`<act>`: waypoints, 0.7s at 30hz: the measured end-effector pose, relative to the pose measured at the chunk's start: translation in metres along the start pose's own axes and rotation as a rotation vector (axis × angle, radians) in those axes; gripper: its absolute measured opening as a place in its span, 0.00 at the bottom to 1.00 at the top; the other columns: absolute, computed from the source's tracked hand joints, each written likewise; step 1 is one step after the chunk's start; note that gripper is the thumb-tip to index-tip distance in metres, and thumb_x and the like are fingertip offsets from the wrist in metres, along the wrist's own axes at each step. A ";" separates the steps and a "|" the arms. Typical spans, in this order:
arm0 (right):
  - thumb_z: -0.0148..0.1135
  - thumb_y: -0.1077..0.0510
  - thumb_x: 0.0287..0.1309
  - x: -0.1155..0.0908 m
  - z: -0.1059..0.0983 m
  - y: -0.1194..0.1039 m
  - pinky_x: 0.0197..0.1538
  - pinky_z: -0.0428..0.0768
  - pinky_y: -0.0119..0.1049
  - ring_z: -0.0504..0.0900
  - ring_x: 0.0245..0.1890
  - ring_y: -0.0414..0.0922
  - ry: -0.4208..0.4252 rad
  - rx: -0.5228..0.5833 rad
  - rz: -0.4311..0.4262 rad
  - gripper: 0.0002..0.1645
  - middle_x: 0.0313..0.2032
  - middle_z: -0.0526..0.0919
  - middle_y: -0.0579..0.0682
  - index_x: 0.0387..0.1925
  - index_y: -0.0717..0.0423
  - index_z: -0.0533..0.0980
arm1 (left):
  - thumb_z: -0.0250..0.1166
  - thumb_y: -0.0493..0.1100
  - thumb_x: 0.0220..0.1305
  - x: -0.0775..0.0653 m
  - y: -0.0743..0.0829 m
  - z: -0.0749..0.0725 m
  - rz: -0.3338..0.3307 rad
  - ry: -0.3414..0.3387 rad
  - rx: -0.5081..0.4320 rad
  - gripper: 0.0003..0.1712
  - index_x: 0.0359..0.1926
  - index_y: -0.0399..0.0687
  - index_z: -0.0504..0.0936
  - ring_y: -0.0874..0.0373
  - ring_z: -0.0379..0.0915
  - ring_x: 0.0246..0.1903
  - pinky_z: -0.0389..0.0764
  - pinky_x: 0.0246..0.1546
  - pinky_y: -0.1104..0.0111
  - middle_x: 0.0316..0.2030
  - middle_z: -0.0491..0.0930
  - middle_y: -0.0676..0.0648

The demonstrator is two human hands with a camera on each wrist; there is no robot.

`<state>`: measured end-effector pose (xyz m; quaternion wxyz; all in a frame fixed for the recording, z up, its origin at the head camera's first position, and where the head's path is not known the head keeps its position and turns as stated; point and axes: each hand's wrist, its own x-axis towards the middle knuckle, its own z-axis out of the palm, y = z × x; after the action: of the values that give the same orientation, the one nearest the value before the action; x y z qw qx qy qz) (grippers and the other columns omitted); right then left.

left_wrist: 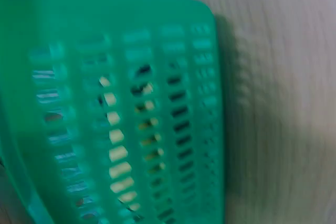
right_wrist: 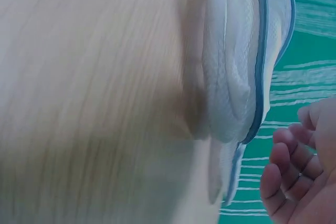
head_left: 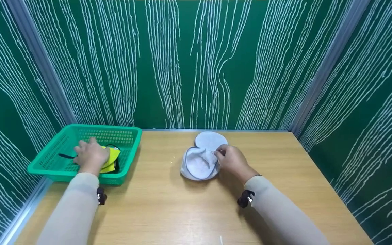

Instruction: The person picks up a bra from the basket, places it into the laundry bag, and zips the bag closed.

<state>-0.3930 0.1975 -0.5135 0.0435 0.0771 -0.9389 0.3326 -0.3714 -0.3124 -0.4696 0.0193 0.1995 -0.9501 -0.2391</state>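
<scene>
A white mesh laundry bag point(head_left: 200, 166) with dark blue trim stands on the table, its round top point(head_left: 211, 140) folded back behind the opening. Beside the bag's rim is my right hand point(head_left: 231, 159). Its fingers curl loosely with nothing between them in the right wrist view, where the bag point(right_wrist: 236, 61) stands just left of the fingertips. My left hand point(head_left: 92, 154) reaches down into a green plastic basket point(head_left: 134, 146), fingers spread over the contents. Next to that hand lies a bright yellow item point(head_left: 114, 156), and a thin black stick-like thing point(head_left: 66, 156) is near its fingertips.
The basket stands at the far left of the wooden table point(head_left: 168, 207), close to the left wall. Green panels point(head_left: 162, 68) with white streaks enclose the table at the back and sides. A small white strip point(head_left: 221, 240) lies at the front.
</scene>
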 end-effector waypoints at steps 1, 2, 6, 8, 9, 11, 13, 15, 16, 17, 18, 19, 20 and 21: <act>0.67 0.50 0.82 0.002 0.001 0.003 0.58 0.89 0.50 0.88 0.47 0.50 0.001 0.024 0.031 0.13 0.45 0.93 0.52 0.48 0.54 0.90 | 0.55 0.54 0.84 0.002 -0.004 -0.001 -0.021 -0.023 -0.010 0.49 0.91 0.35 0.45 0.17 0.48 0.78 0.66 0.72 0.20 0.83 0.47 0.15; 0.67 0.49 0.82 0.004 0.001 0.005 0.59 0.89 0.50 0.88 0.48 0.51 -0.002 0.038 0.058 0.14 0.45 0.92 0.52 0.48 0.55 0.89 | 0.53 0.52 0.85 0.004 -0.008 -0.002 -0.045 -0.048 -0.021 0.51 0.92 0.37 0.38 0.16 0.46 0.80 0.64 0.73 0.19 0.84 0.44 0.15; 0.67 0.46 0.82 0.008 0.003 0.012 0.52 0.87 0.45 0.86 0.46 0.51 -0.046 0.040 0.142 0.17 0.43 0.91 0.53 0.47 0.56 0.88 | 0.52 0.47 0.84 0.012 -0.017 -0.005 -0.132 -0.140 -0.050 0.58 0.89 0.44 0.17 0.13 0.35 0.84 0.55 0.77 0.16 0.86 0.32 0.16; 0.67 0.46 0.82 0.010 0.004 0.013 0.47 0.85 0.42 0.86 0.45 0.51 -0.058 0.032 0.158 0.17 0.44 0.90 0.54 0.47 0.56 0.88 | 0.56 0.46 0.82 0.016 -0.018 -0.005 -0.159 -0.172 -0.062 0.64 0.87 0.47 0.11 0.12 0.31 0.84 0.52 0.78 0.15 0.86 0.27 0.16; 0.67 0.46 0.82 0.010 0.005 0.014 0.46 0.84 0.41 0.86 0.45 0.51 -0.059 0.030 0.161 0.17 0.44 0.90 0.54 0.48 0.56 0.88 | 0.58 0.44 0.81 0.019 -0.018 -0.004 -0.166 -0.184 -0.065 0.66 0.86 0.47 0.10 0.11 0.29 0.84 0.51 0.78 0.15 0.85 0.25 0.15; 0.67 0.46 0.82 0.010 0.005 0.016 0.45 0.82 0.39 0.85 0.45 0.50 -0.049 0.023 0.151 0.17 0.45 0.90 0.54 0.48 0.57 0.88 | 0.60 0.42 0.79 0.023 -0.018 -0.003 -0.180 -0.202 -0.066 0.68 0.86 0.47 0.09 0.09 0.27 0.84 0.50 0.78 0.14 0.84 0.23 0.13; 0.68 0.47 0.81 0.009 0.006 0.016 0.42 0.81 0.37 0.85 0.44 0.49 -0.048 0.027 0.141 0.17 0.44 0.89 0.53 0.49 0.58 0.87 | 0.61 0.40 0.78 0.025 -0.018 -0.001 -0.202 -0.214 -0.067 0.69 0.86 0.46 0.09 0.07 0.25 0.83 0.50 0.78 0.15 0.83 0.22 0.11; 0.69 0.48 0.80 0.008 0.007 0.016 0.39 0.80 0.36 0.84 0.41 0.48 -0.048 0.025 0.138 0.16 0.42 0.89 0.53 0.49 0.58 0.87 | 0.63 0.40 0.78 0.025 -0.021 0.000 -0.221 -0.225 -0.056 0.70 0.86 0.44 0.10 0.05 0.25 0.82 0.50 0.80 0.16 0.81 0.22 0.09; 0.69 0.49 0.79 0.008 0.007 0.016 0.37 0.79 0.36 0.84 0.39 0.47 -0.050 0.028 0.144 0.16 0.40 0.88 0.52 0.49 0.58 0.87 | 0.65 0.41 0.78 0.025 -0.022 0.001 -0.230 -0.231 -0.050 0.71 0.86 0.43 0.10 0.05 0.26 0.82 0.51 0.80 0.18 0.81 0.22 0.08; 0.69 0.49 0.79 0.008 0.007 0.016 0.35 0.78 0.35 0.83 0.36 0.47 -0.054 0.038 0.159 0.15 0.38 0.87 0.52 0.48 0.58 0.87 | 0.67 0.42 0.78 0.024 -0.023 0.001 -0.237 -0.236 -0.042 0.72 0.86 0.42 0.10 0.05 0.27 0.82 0.51 0.81 0.19 0.81 0.22 0.07; 0.69 0.49 0.78 0.009 0.008 0.016 0.33 0.77 0.35 0.82 0.35 0.46 -0.057 0.043 0.173 0.15 0.36 0.85 0.51 0.48 0.58 0.87 | 0.68 0.43 0.77 0.024 -0.024 0.001 -0.239 -0.240 -0.031 0.73 0.86 0.40 0.11 0.05 0.28 0.82 0.52 0.81 0.20 0.81 0.23 0.07; 0.69 0.49 0.78 0.009 0.007 0.016 0.32 0.76 0.35 0.81 0.33 0.46 -0.059 0.048 0.190 0.14 0.35 0.84 0.51 0.46 0.57 0.86 | 0.69 0.44 0.77 0.022 -0.025 0.000 -0.238 -0.246 -0.023 0.74 0.86 0.39 0.12 0.05 0.29 0.82 0.53 0.82 0.20 0.81 0.25 0.07; 0.69 0.49 0.78 0.010 0.007 0.016 0.31 0.75 0.34 0.80 0.33 0.45 -0.061 0.054 0.207 0.14 0.34 0.83 0.50 0.45 0.57 0.86 | 0.70 0.45 0.77 0.020 -0.025 -0.001 -0.234 -0.255 -0.018 0.74 0.86 0.37 0.13 0.06 0.31 0.82 0.54 0.82 0.21 0.81 0.26 0.06; 0.70 0.49 0.78 0.010 0.008 0.016 0.31 0.75 0.34 0.80 0.32 0.45 -0.065 0.063 0.226 0.14 0.33 0.82 0.49 0.44 0.56 0.85 | 0.70 0.46 0.77 0.018 -0.024 -0.002 -0.231 -0.262 -0.014 0.72 0.87 0.35 0.16 0.07 0.34 0.82 0.54 0.83 0.22 0.81 0.29 0.07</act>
<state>-0.4063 0.2035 -0.5278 -0.0272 -0.0173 -0.9316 0.3620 -0.3793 -0.3396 -0.4804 -0.1310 0.2741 -0.9136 -0.2701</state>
